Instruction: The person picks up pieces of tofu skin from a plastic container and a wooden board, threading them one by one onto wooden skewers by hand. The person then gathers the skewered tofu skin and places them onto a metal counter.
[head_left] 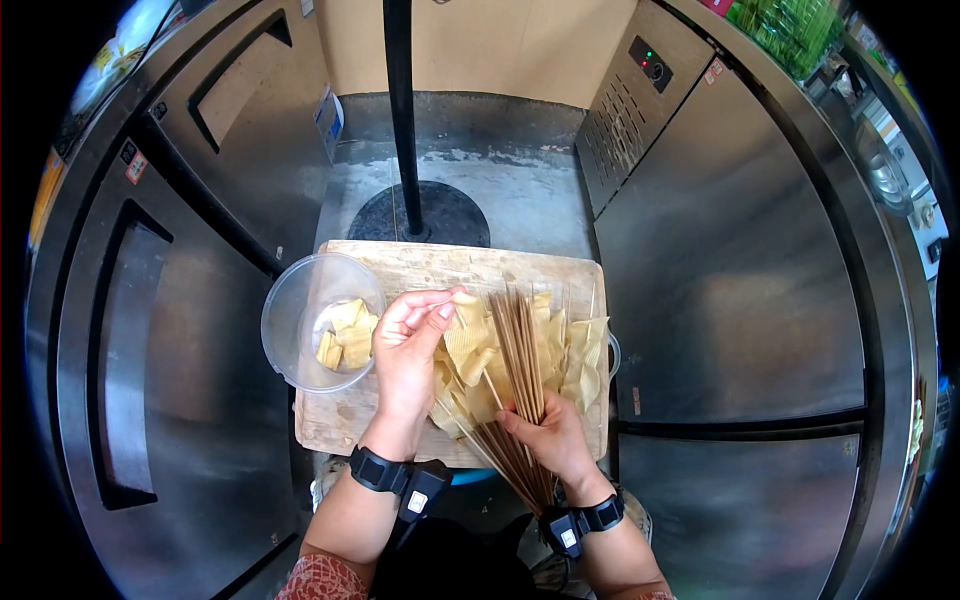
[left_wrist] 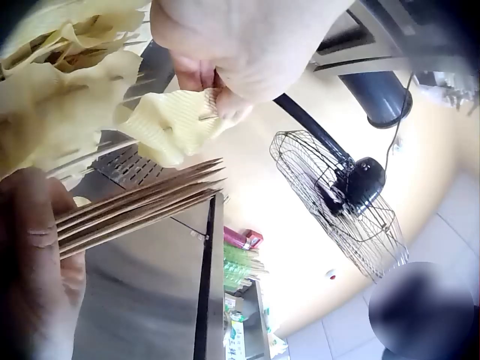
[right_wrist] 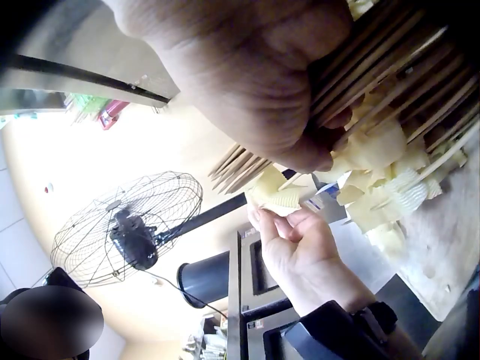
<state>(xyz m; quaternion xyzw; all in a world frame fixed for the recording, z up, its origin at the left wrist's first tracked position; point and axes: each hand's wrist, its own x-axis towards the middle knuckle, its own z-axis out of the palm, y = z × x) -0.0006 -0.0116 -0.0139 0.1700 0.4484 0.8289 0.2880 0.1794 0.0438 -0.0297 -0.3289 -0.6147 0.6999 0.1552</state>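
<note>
My left hand (head_left: 405, 345) pinches the edge of a thin, pale-yellow ridged sheet (head_left: 468, 335), which looks like tofu skin. A single skewer (left_wrist: 91, 159) runs from my right hand into that sheet (left_wrist: 176, 124), and its tip shows at the sheet near the left fingertips. My right hand (head_left: 555, 435) grips a thick bundle of brown wooden skewers (head_left: 518, 340), their pointed ends facing away from me. Beneath both hands, a heap of sheets (head_left: 585, 370), some threaded on skewers, covers the right part of the wooden cutting board (head_left: 430, 262).
On the board's left edge stands a clear plastic tub (head_left: 283, 335) with several folded yellow pieces (head_left: 350, 335) inside. Steel cabinets (head_left: 200, 320) flank the board on both sides. Beyond it rises a black pole (head_left: 400, 110) on a round base, carrying a wire fan (right_wrist: 127, 229).
</note>
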